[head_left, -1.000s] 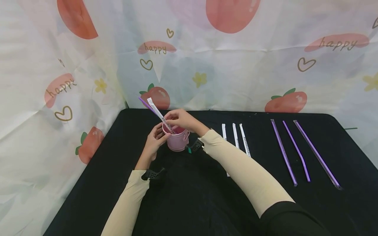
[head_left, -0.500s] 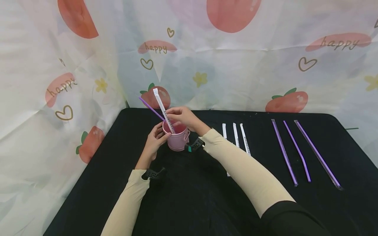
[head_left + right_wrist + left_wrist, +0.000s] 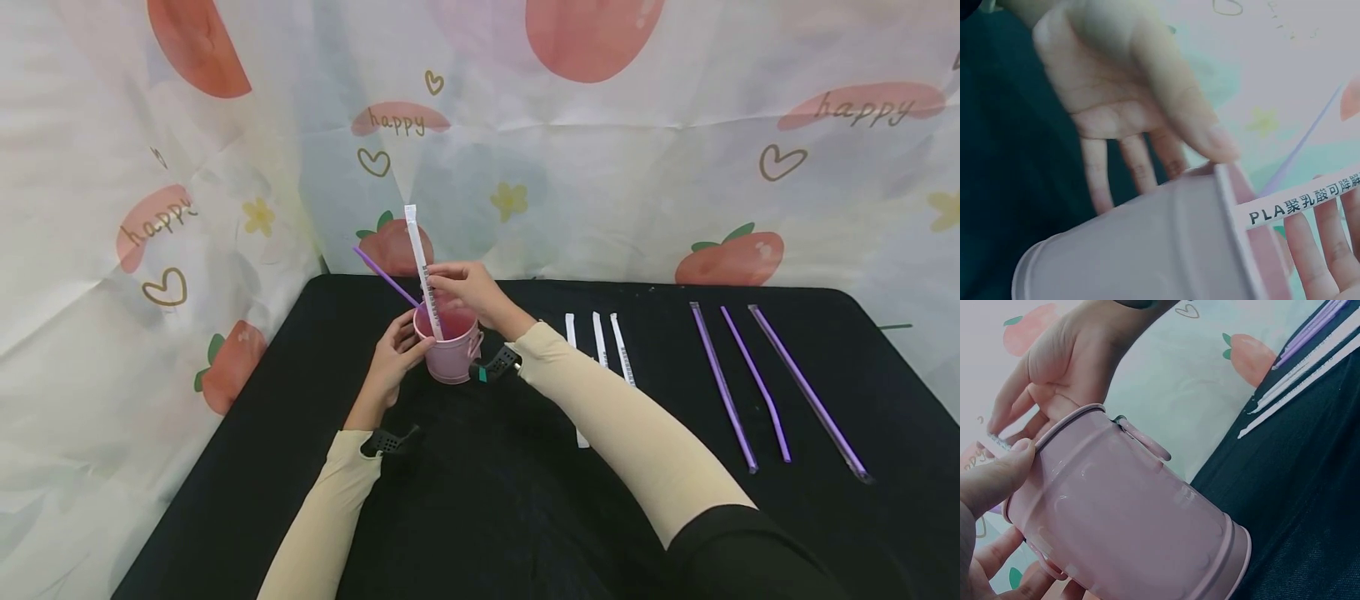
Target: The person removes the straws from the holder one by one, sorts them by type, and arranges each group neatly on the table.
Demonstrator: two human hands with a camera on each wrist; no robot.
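Near the back left of the black table stands a small pink bucket (image 3: 450, 363). My left hand (image 3: 388, 357) grips its left side, with the thumb at the rim and the fingers round behind. A white paper-wrapped straw (image 3: 414, 237) stands almost upright in the bucket, leaning slightly left; its printed wrapper (image 3: 1310, 199) shows in the right wrist view. My right hand (image 3: 477, 292) pinches this straw just above the rim; the left wrist view shows its fingertips meeting there. A purple straw (image 3: 378, 268) leans out of the bucket to the left. The straws' lower ends are hidden inside.
To the right of the bucket lie three white-wrapped straws (image 3: 622, 350), partly covered by my right sleeve (image 3: 615, 417). Farther right lie three purple straws (image 3: 757, 383). The black table (image 3: 480, 500) meets a printed cloth backdrop (image 3: 585, 200) behind and at the left.
The white-wrapped straw has swung from leaning left to nearly upright, its top moving up and right. My right hand has risen slightly with it. My left hand stays on the bucket.
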